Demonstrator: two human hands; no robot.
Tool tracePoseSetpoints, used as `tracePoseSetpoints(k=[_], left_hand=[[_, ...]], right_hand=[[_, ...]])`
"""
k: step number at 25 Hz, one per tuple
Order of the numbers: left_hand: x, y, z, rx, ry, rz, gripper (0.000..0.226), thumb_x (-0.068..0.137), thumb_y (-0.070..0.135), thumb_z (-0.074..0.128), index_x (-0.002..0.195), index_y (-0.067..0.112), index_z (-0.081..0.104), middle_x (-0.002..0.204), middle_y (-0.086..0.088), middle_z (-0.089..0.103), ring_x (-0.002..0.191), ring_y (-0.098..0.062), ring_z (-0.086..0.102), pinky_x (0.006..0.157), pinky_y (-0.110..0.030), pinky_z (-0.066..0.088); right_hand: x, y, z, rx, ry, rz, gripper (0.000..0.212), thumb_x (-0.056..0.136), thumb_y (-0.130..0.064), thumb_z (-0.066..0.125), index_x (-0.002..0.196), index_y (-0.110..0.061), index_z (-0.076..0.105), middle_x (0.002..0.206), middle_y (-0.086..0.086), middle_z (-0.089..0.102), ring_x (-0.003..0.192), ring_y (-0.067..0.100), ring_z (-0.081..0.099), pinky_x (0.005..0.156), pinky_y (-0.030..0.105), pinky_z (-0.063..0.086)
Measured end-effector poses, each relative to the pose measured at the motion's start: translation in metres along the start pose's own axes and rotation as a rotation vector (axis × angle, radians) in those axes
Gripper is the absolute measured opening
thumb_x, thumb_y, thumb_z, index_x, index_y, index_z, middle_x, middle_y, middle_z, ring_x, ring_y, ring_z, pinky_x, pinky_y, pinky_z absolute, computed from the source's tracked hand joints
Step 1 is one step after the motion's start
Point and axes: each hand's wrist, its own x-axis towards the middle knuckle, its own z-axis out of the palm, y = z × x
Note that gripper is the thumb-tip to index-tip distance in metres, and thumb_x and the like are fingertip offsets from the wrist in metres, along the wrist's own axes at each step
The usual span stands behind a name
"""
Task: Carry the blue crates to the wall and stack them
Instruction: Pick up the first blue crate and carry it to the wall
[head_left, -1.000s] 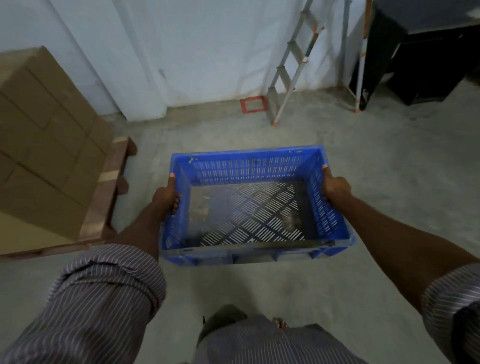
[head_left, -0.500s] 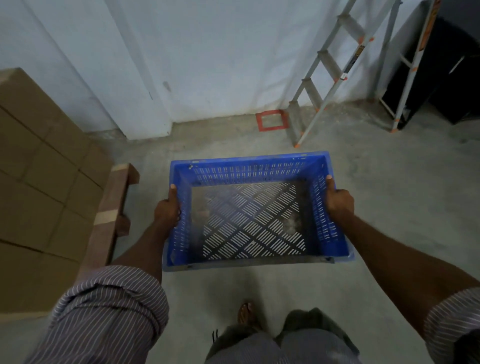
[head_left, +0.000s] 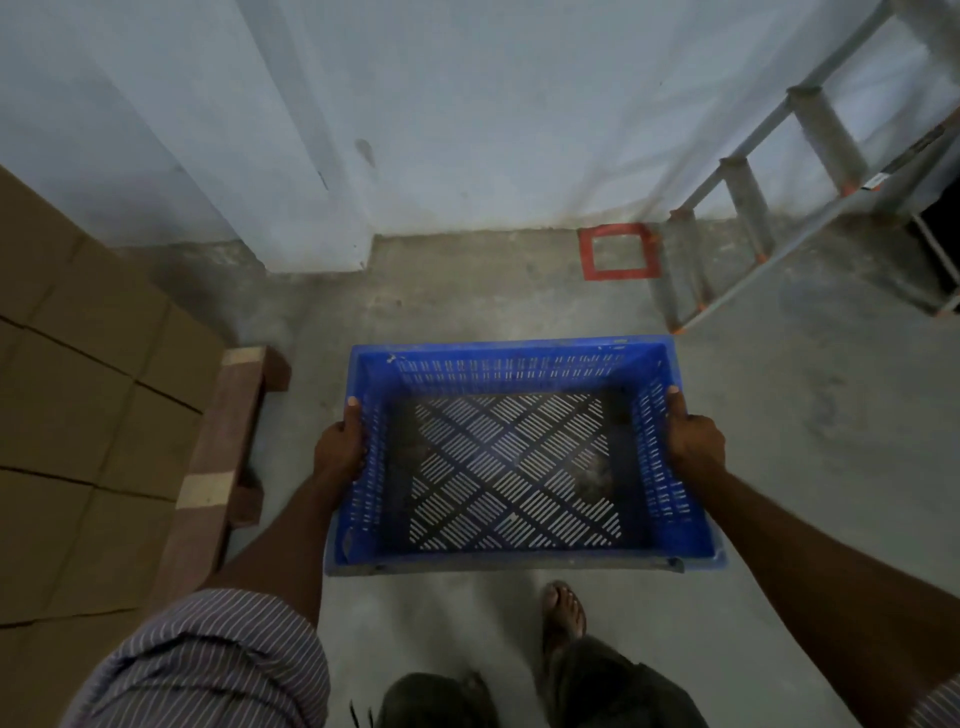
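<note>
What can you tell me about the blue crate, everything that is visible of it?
The blue crate is rectangular, open on top and looks like plastic. Its side walls have rows of small slots, and its dark bottom has slits in a crossed diamond pattern. It holds nothing but some dirt. It is held roughly level above the concrete floor, a short way from the wall. The left hand grips its left rim, the right hand its right rim.
</note>
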Motion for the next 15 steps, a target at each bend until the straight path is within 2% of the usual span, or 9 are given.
tracePoseSetpoints(k=[4,6,8,9,11,12,13,15], left_hand=[[0.106,-0.012,-0.002,0.0,-0.011,-0.072,0.074,0.091,0.08,0.035,0.072,0.014,0.061,0.064,-0.011,0.06,0.06,-0.027,0.055,0.068,-0.043,0.047],[0.155,-0.022,-0.004,0.018,-0.011,-0.081,0.072,0.092,0.079,0.035,0.072,0.014,0.062,0.066,-0.012,0.061,0.063,-0.028,0.057,0.069,-0.046,0.049],[0.205,-0.036,-0.008,0.039,-0.037,-0.08,0.07,0.095,0.075,0.033,0.073,0.015,0.061,0.068,-0.012,0.062,0.065,-0.028,0.058,0.072,-0.047,0.052],[0.227,-0.045,-0.009,0.047,-0.046,-0.081,0.069,0.096,0.075,0.032,0.073,0.016,0.06,0.069,-0.012,0.062,0.066,-0.028,0.058,0.073,-0.048,0.052],[0.272,-0.07,-0.015,0.065,-0.043,-0.076,0.078,0.086,0.086,0.028,0.073,0.015,0.06,0.072,-0.016,0.063,0.069,-0.034,0.06,0.075,-0.052,0.053],[0.296,-0.081,-0.019,0.065,-0.044,-0.08,0.085,0.078,0.094,0.027,0.072,0.015,0.059,0.074,-0.02,0.063,0.071,-0.04,0.061,0.074,-0.053,0.051],[0.317,-0.091,-0.022,0.049,-0.041,-0.088,0.09,0.071,0.099,0.027,0.072,0.015,0.059,0.073,-0.021,0.061,0.069,-0.042,0.059,0.071,-0.052,0.049],[0.353,-0.096,-0.025,0.026,-0.035,-0.095,0.094,0.063,0.104,0.03,0.072,0.015,0.059,0.066,-0.014,0.058,0.064,-0.033,0.053,0.068,-0.049,0.044]], right_hand=[[0.053,-0.055,0.068,-0.058,-0.024,0.033,0.085,0.094,-0.08,0.022,0.079,-0.006,0.062,0.11,0.034,0.067,0.106,0.046,0.064,0.096,0.046,0.048],[0.075,-0.072,0.111,-0.084,-0.041,0.064,0.088,0.094,-0.079,0.021,0.083,-0.004,0.064,0.108,0.034,0.067,0.106,0.046,0.064,0.095,0.045,0.047],[0.095,-0.085,0.161,-0.082,-0.05,0.103,0.101,0.089,-0.086,0.017,0.087,0.001,0.069,0.103,0.033,0.068,0.103,0.044,0.065,0.091,0.043,0.047],[0.102,-0.089,0.184,-0.08,-0.041,0.101,0.112,0.079,-0.095,0.013,0.087,0.001,0.07,0.099,0.032,0.069,0.099,0.043,0.066,0.09,0.042,0.048],[0.12,-0.089,0.23,-0.068,-0.016,0.103,0.129,0.054,-0.108,0.003,0.081,-0.003,0.072,0.091,0.029,0.071,0.092,0.041,0.068,0.088,0.042,0.051],[0.128,-0.092,0.251,-0.07,-0.009,0.113,0.13,0.047,-0.11,0.001,0.078,-0.005,0.071,0.089,0.028,0.071,0.09,0.041,0.069,0.088,0.043,0.052],[0.134,-0.096,0.267,-0.074,-0.003,0.112,0.13,0.046,-0.111,0.0,0.076,-0.006,0.071,0.088,0.027,0.071,0.089,0.041,0.069,0.088,0.043,0.053],[0.144,-0.113,0.289,-0.08,0.0,0.102,0.129,0.047,-0.11,0.0,0.074,-0.006,0.07,0.086,0.026,0.071,0.087,0.041,0.069,0.087,0.043,0.052]])
